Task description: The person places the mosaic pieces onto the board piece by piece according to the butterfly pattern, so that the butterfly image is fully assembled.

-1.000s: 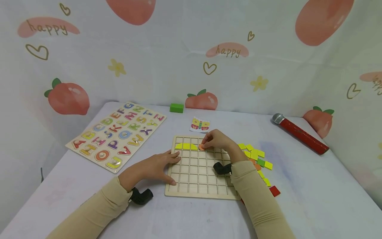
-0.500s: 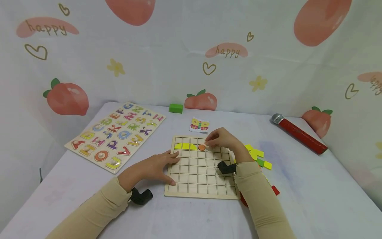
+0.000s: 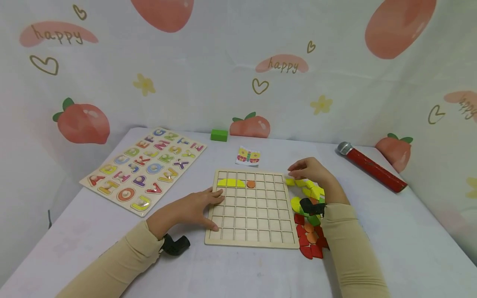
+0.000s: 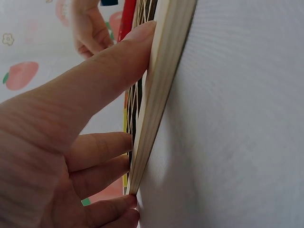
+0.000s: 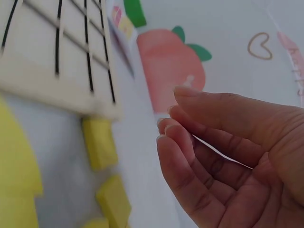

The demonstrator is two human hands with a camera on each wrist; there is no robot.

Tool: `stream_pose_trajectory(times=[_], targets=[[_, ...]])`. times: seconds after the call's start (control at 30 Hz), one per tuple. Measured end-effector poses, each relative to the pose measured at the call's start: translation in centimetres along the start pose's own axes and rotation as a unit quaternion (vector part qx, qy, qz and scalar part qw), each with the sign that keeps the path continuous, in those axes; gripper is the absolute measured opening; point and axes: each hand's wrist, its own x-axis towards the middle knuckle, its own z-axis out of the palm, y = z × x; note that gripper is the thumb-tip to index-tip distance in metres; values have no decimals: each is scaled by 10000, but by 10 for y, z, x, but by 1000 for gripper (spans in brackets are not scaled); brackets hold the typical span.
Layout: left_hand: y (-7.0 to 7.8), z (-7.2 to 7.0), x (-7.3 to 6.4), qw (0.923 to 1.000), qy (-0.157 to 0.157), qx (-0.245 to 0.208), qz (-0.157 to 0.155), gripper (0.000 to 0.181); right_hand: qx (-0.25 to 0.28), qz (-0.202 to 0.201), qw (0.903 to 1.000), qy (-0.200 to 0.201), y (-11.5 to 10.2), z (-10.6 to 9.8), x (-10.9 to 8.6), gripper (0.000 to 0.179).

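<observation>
A wooden grid board (image 3: 252, 224) lies flat mid-table. My left hand (image 3: 191, 209) rests on its left edge with fingers spread; in the left wrist view, the thumb (image 4: 118, 59) and several fingertips touch the rim. Three yellow pieces (image 3: 231, 182), the outer two with curved sides, fill a line of cells near the board's far side. An orange disc (image 3: 251, 184) sits in the cell to their right. Beyond the board's far right corner hovers my right hand (image 3: 311, 170), its fingers loosely bent around nothing. Small yellow blocks (image 5: 99, 142) lie beneath it.
Red pieces (image 3: 306, 252), with orange and green ones, lie along the board's right side. Behind the board is a butterfly picture card (image 3: 247, 156). A letter puzzle (image 3: 143, 169) lies left, a green block (image 3: 219, 135) at the back, a red microphone (image 3: 372, 167) at right.
My right hand has let go of the orange disc, leaving it in its cell, and moved right off the board to above the loose yellow pieces. My left hand has stayed in place.
</observation>
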Motion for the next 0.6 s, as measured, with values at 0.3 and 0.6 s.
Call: stream_pose_trajectory(times=[0.3,0.6], targets=[[0,1,0,10000,-6,-29,9,85,-486,624,9966,208,29,-19,-12,35],[-1,0,-1,10000,16,29,15,85,-738,939,9928,29,42,-23,-25,33]])
